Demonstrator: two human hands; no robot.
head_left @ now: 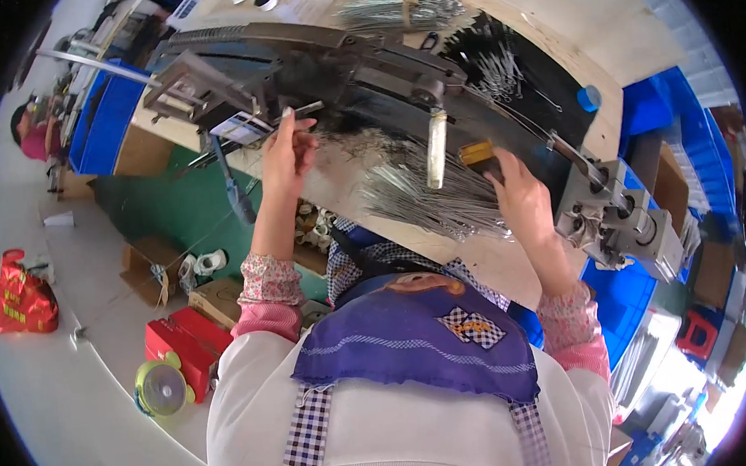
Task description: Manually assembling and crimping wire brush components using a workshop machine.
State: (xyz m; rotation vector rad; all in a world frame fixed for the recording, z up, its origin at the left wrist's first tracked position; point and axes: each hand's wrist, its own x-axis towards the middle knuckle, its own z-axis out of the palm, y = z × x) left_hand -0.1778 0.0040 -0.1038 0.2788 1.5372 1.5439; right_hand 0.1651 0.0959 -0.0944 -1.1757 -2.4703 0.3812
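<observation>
My left hand (290,159) is raised beside a metal frame (201,88) on the bench machine, its index finger stretched out at a short metal bar (307,108) and the other fingers loosely bent. I see nothing held in it. My right hand (523,193) is closed around a small block with a yellow-brown top and dark lower part (477,153), which looks like a brush. Below it a pile of thin metal rods (430,198) lies on the worktop. A pale wrapped lever handle (438,149) sticks out of the machine between my hands.
More thin rods lie on a dark mat (499,66) and in a bundle (399,5) at the back. A metal clamp unit (621,216) sits at the right, near blue bins (679,124). On the left floor are a small fan (163,387), a red box (185,348) and a red bag (24,298).
</observation>
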